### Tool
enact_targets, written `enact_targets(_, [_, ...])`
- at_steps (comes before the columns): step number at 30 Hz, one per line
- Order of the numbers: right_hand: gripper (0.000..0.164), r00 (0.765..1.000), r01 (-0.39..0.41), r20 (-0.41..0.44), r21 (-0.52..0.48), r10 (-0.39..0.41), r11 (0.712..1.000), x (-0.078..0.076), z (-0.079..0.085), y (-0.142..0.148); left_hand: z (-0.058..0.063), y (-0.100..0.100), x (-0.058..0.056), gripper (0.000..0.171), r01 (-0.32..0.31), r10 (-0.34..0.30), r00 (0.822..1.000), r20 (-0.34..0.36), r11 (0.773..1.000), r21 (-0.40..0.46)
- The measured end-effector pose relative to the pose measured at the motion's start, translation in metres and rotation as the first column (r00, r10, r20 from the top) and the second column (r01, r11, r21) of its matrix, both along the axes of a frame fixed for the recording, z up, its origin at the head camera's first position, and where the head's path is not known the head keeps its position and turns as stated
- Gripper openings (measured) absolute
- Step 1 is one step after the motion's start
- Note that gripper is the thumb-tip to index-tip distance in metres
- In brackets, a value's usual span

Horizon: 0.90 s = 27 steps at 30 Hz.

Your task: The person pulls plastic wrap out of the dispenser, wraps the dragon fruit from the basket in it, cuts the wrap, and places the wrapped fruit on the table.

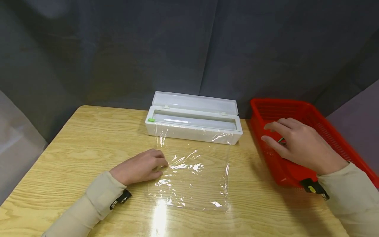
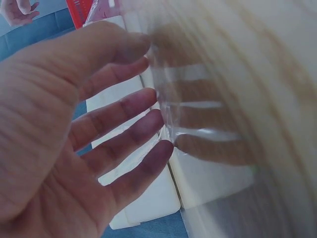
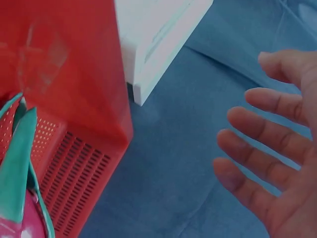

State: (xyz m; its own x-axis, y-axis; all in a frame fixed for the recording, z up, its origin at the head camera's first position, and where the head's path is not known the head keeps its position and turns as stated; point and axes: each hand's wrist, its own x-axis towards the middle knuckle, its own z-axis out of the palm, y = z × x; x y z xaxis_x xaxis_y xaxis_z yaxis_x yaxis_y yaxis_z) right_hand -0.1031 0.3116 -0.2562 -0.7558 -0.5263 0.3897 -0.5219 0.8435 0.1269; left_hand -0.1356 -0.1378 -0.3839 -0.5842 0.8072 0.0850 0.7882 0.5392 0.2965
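Right hand (image 1: pixel 299 146), left hand (image 1: pixel 139 167) at film (image 1: pixel 189 166)

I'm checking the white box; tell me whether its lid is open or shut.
Open: the lid is tipped back behind the box, leaving the roll exposed.

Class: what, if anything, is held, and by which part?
Nothing: the left hand is at the left edge of the clear film without gripping it; the right hand, by the red basket, is empty.
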Motion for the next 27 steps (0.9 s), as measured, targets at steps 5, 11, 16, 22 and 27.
enact_targets(5, [0.036, 0.999, 0.040, 0.019, -0.006, -0.040, 0.999, -0.004, 0.001, 0.008, 0.000, 0.000, -0.002, 0.024, -0.001, 0.001, 1.000, 0.006, 1.000, -0.004])
enact_targets(11, [0.032, 0.996, 0.084, 0.041, -0.017, -0.083, 0.996, -0.010, 0.000, 0.016, -0.002, 0.000, -0.003, 0.024, -0.002, 0.002, 1.000, 0.015, 1.000, 0.004])
enact_targets(16, [0.028, 0.996, 0.089, 0.034, -0.026, -0.088, 0.996, -0.014, -0.001, 0.022, -0.004, -0.001, -0.001, 0.024, -0.008, 0.008, 1.000, 0.027, 1.000, 0.004])
enact_targets(22, [0.024, 0.996, 0.089, 0.028, -0.034, -0.088, 0.995, -0.019, 0.001, 0.028, -0.003, -0.002, 0.002, 0.024, -0.018, 0.017, 0.999, 0.039, 1.000, 0.014])
enact_targets(27, [0.020, 0.987, 0.151, 0.059, -0.071, -0.147, 0.986, -0.026, 0.003, 0.038, -0.003, -0.002, 0.000, 0.024, -0.018, 0.018, 0.999, 0.032, 1.000, 0.020])
